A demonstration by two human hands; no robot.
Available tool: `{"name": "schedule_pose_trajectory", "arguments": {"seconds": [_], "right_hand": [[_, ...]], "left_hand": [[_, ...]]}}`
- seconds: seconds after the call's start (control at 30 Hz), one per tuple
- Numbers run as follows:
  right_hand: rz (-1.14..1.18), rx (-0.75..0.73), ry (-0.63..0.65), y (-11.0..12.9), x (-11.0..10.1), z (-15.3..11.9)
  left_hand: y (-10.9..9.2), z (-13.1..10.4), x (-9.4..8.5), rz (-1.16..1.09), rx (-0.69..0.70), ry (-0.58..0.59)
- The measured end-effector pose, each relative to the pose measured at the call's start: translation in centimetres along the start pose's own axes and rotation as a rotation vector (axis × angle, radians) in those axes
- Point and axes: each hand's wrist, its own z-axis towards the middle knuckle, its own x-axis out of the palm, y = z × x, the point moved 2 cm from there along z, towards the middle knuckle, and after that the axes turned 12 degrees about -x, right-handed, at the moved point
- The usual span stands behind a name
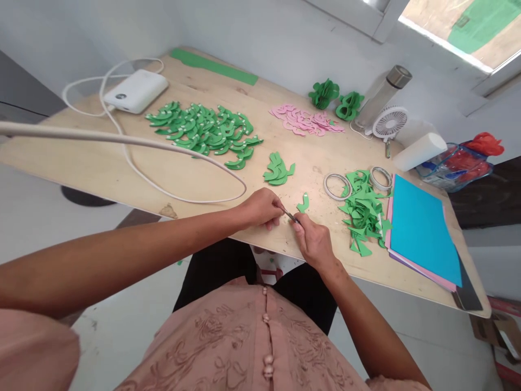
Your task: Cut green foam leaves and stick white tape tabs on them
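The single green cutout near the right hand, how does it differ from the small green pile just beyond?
The single green cutout lies alone; the small green pile is several overlapping pieces. The cutout shows a pale patch at one end; I can make out none on the pile. The cutout lies nearer the right hand than the pile. Both rest on the table.

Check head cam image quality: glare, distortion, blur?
Head view: window glares, brightest along its lower edge; cable looms thick at the left edge, likely close to the lens; lens looks wide, with arms stretched toward the frame edges; shadows on the table look soft; thin tool in the right hand too small to identify.
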Motion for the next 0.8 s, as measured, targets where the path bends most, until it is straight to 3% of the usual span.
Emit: {"name": "schedule_pose_trajectory", "arguments": {"seconds": [0.07,0.2,0.4,0.53,0.8], "right_hand": [[0.023,0.013,-0.012,0.0,-0.1,0.0],[0.086,0.045,-0.037,-0.1,-0.2,-0.1],[0.153,0.087,-0.078,-0.3,-0.2,0.0],[0.175,0.103,-0.103,-0.4,-0.1,0.0],[0.275,0.153,-0.173,-0.5,-0.3,0.0]], "left_hand": [[0.3,-0.6,0.0,0.112,0.089,-0.076],[1.3,-2.2,1.2,0.42,0.32,-0.339],[2.7,-3.7,3.6,0.739,0.624,-0.551],[2.9,-3.8,3.8,0.835,0.673,-0.64],[2.9,-3.7,4.1,0.854,0.677,-0.666]]}}
